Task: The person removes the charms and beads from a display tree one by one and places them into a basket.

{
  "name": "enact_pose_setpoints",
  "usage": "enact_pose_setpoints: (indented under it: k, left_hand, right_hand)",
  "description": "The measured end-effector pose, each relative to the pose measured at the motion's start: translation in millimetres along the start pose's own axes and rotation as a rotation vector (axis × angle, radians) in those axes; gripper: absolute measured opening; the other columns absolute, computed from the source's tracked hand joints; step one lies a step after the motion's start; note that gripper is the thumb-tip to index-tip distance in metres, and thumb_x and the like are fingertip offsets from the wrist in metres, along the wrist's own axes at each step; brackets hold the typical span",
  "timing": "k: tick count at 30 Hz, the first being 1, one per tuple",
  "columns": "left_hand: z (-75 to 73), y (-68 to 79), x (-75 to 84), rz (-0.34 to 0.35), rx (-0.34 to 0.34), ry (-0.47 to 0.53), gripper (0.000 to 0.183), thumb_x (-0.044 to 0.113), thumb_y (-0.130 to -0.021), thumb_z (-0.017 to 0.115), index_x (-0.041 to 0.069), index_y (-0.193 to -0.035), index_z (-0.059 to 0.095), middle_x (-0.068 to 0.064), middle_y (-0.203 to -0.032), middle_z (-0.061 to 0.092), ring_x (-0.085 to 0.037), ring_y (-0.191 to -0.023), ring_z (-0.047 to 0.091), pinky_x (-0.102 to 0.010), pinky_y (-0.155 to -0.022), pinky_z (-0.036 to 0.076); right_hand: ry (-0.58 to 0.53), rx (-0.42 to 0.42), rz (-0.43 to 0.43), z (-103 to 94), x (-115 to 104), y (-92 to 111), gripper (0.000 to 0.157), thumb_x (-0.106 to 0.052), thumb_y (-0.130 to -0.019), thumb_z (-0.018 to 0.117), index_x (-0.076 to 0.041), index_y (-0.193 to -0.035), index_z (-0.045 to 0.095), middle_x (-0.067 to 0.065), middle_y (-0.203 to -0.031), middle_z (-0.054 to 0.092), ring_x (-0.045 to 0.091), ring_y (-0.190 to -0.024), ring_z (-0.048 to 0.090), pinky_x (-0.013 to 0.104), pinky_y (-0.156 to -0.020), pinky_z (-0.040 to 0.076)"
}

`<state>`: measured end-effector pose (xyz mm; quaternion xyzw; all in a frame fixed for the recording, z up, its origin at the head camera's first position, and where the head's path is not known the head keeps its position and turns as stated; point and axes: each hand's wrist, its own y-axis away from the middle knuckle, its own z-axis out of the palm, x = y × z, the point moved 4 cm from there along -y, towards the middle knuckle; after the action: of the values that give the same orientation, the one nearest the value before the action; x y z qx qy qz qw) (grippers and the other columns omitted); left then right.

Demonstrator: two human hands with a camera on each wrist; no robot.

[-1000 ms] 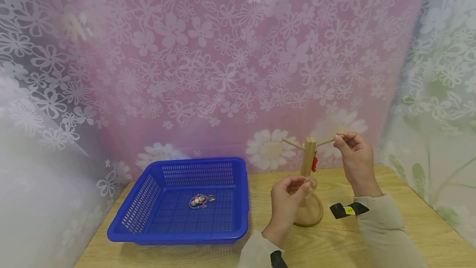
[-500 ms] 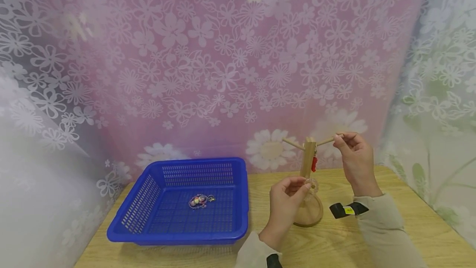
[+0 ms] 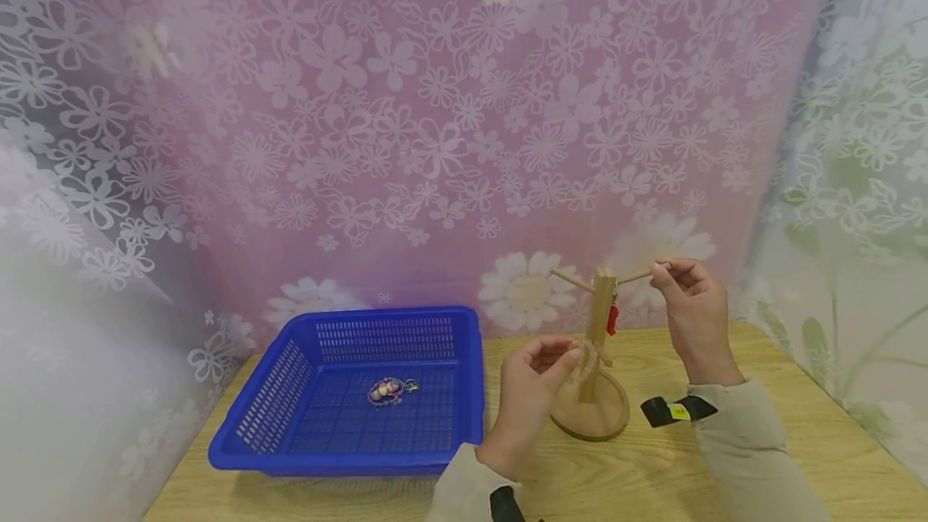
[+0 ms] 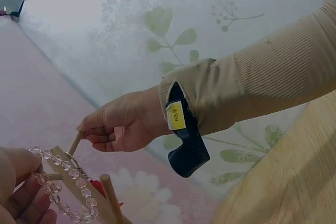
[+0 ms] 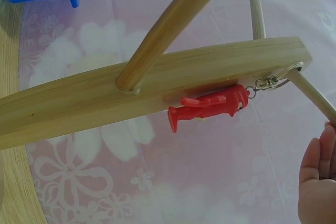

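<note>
The left hand (image 3: 532, 381) pinches a clear bead bracelet (image 4: 81, 183) between thumb and fingers, and the loop droops away from the fingertips. Just beyond those fingers rises the post of a wooden stand (image 3: 600, 308); one lower peg (image 4: 54, 177) shows within the outline of the beads, though I cannot tell whether the loop is around it or only in front. The right hand (image 3: 694, 312), higher and to the right of the left fingers, pinches the tip of the upper right peg (image 3: 636, 275) between thumb and fingers. Between the right fingers and the post, a red figure (image 5: 210, 106) hangs close beside the wood, its metal clasp (image 5: 268, 83) ending in a ring on that same peg. The upper left peg (image 3: 571, 279) sticks out above the left fingers, and the stand's round base (image 3: 590, 425) lies below and slightly right of them on the worktop (image 3: 623, 486). Well to the left of the left fingers sits a blue basket (image 3: 333, 461), with a beaded charm (image 3: 384, 391) lying on its floor. Behind both hands hangs a pink flowered curtain (image 3: 435, 103)
</note>
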<state>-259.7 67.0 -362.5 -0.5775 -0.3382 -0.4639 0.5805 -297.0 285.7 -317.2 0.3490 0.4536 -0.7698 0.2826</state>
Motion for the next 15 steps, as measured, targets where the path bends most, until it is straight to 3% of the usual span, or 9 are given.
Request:
enact_pose_setpoints:
  k: [15]
  left_hand:
    - [-60.3,-9.1,9.9,-0.009,-0.031,-0.127,0.018,0.012,-0.085,0.07,0.002,-0.101,0.07,-0.011,-0.097,0.068,-0.012,-0.082,0.064,-0.022,-0.072,0.051]
  right_hand:
    - [-0.023,0.051,-0.047,1.4,-5.5,9.0,0.007,0.006,-0.086,0.061,0.001,-0.091,0.062,0.002,-0.084,0.061,0.011,-0.072,0.059,0.014,-0.077,0.049]
